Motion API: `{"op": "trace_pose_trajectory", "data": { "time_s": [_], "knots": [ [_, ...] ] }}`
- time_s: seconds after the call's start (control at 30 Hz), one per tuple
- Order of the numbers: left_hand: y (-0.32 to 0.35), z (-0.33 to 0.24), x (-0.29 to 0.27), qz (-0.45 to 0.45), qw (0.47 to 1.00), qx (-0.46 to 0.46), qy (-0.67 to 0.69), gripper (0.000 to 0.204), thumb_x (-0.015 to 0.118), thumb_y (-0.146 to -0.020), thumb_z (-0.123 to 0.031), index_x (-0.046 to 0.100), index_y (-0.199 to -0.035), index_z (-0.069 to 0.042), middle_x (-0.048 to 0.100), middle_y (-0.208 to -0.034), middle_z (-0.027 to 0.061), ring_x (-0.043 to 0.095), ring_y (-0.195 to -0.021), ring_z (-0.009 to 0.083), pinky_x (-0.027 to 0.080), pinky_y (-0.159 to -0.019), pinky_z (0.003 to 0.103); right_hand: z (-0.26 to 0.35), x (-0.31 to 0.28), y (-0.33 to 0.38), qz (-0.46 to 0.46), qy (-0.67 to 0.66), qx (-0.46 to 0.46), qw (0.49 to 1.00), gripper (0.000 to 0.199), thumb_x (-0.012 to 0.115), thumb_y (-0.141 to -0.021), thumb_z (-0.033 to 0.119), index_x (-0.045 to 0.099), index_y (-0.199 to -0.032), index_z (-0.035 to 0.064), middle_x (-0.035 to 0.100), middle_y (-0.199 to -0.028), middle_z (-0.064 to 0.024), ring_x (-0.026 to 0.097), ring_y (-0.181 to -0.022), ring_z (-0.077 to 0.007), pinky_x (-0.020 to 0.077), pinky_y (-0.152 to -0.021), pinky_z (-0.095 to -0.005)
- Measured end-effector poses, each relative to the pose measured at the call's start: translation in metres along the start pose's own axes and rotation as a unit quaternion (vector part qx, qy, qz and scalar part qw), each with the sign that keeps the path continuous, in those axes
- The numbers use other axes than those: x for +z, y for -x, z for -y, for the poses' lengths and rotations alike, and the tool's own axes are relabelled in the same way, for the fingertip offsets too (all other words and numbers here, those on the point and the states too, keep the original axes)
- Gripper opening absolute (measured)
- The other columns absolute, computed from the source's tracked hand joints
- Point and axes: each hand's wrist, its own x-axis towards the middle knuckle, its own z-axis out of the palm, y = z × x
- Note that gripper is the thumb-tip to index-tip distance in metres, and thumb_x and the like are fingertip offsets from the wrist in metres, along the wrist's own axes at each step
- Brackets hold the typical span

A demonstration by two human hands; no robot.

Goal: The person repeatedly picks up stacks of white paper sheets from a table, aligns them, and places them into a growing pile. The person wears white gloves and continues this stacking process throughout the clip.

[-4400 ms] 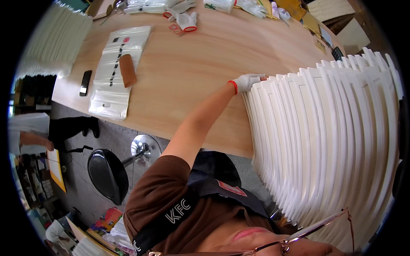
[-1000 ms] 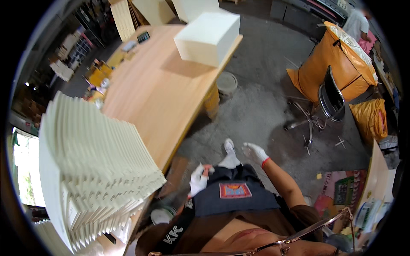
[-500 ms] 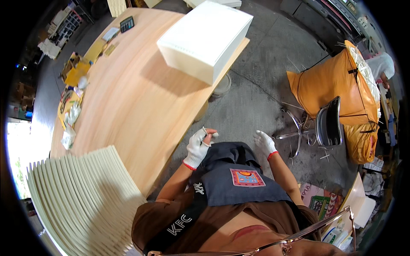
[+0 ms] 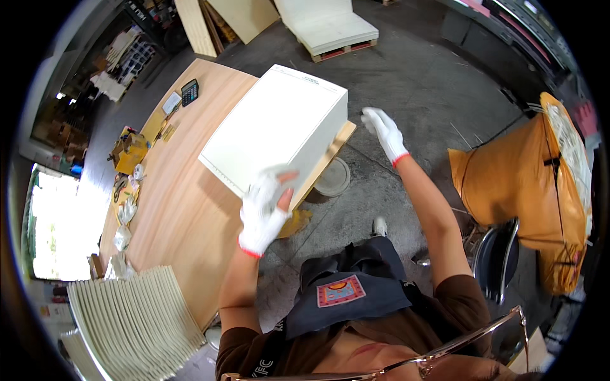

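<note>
- Stretching from ten o'clock down to seven, the long wooden table carries everything.
- Toward twelve o'clock on it sits the tall white stack of sheets, overhanging the table's end.
- At seven o'clock lies a fanned pile of white strips.
- Centre: gloved left hand, fingers loosely curled at the stack's near corner, gripping nothing.
- At one o'clock: gloved right hand, open, empty, just beside the stack.

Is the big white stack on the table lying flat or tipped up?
Lying flat. The white stack rests on the table, broad face up, one corner past the edge. The left hand is at its near corner.
</note>
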Motion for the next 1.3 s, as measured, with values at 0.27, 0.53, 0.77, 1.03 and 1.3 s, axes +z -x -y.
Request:
{"op": "trace_pose_trajectory", "data": {
  "time_s": [0.27, 0.53, 0.77, 1.03, 1.3],
  "knots": [
    [-0.140, 0.071, 0.098, -0.010, 0.965, -0.144, -0.219, 0.025, 0.062, -0.086, -0.016, 0.067, -0.111, -0.020, 0.065, -0.108, 0.0084, 0.060, -0.103, 0.0291, 0.049, -0.088, 0.040, 0.079, 0.033, -0.092, 0.165, 0.477, -0.084, 0.859, 0.071, 0.046, -0.084, 0.075, 0.061, -0.106, 0.0095, 0.066, -0.105, -0.0170, 0.065, -0.099, -0.0329, 0.0486, -0.087, -0.0417],
    [-0.167, 0.087, 0.123, -0.018, 0.951, -0.255, -0.172, 0.019, 0.064, -0.086, -0.022, 0.069, -0.105, -0.020, 0.066, -0.102, 0.0082, 0.063, -0.096, 0.0270, 0.050, -0.084, 0.040, 0.083, 0.025, -0.125, 0.127, 0.496, -0.445, 0.734, 0.053, 0.054, -0.087, 0.062, 0.062, -0.078, 0.0102, 0.065, -0.080, -0.0108, 0.066, -0.077, -0.0306, 0.0517, -0.067, -0.0412],
    [-0.169, 0.091, 0.134, -0.060, 0.977, -0.099, -0.177, 0.028, 0.060, -0.087, -0.011, 0.067, -0.114, -0.014, 0.067, -0.107, 0.0113, 0.065, -0.098, 0.0272, 0.050, -0.088, 0.036, 0.091, 0.052, -0.133, 0.240, 0.293, -0.243, 0.893, 0.061, 0.043, -0.091, 0.067, 0.057, -0.091, 0.0077, 0.061, -0.081, -0.0167, 0.059, -0.079, -0.0371, 0.0468, -0.073, -0.0431],
    [-0.164, 0.081, 0.120, -0.007, 0.976, -0.217, 0.027, 0.032, 0.058, -0.089, -0.009, 0.065, -0.120, -0.010, 0.066, -0.122, 0.0115, 0.061, -0.116, 0.0229, 0.046, -0.097, 0.033, 0.069, 0.065, -0.122, 0.165, 0.159, -0.187, 0.955, 0.061, 0.037, -0.094, 0.064, 0.057, -0.091, 0.0066, 0.061, -0.083, -0.0209, 0.060, -0.085, -0.0417, 0.0441, -0.076, -0.0465],
    [-0.163, 0.091, 0.127, -0.028, 0.977, -0.211, 0.030, 0.041, 0.076, -0.081, -0.030, 0.066, -0.118, -0.016, 0.068, -0.120, 0.0119, 0.063, -0.112, 0.0267, 0.048, -0.095, 0.035, 0.057, 0.065, -0.119, 0.133, 0.158, -0.240, 0.949, 0.055, 0.028, -0.099, 0.056, 0.058, -0.100, 0.0103, 0.065, -0.090, -0.0203, 0.061, -0.089, -0.0431, 0.0455, -0.077, -0.0499]
  ]
}}
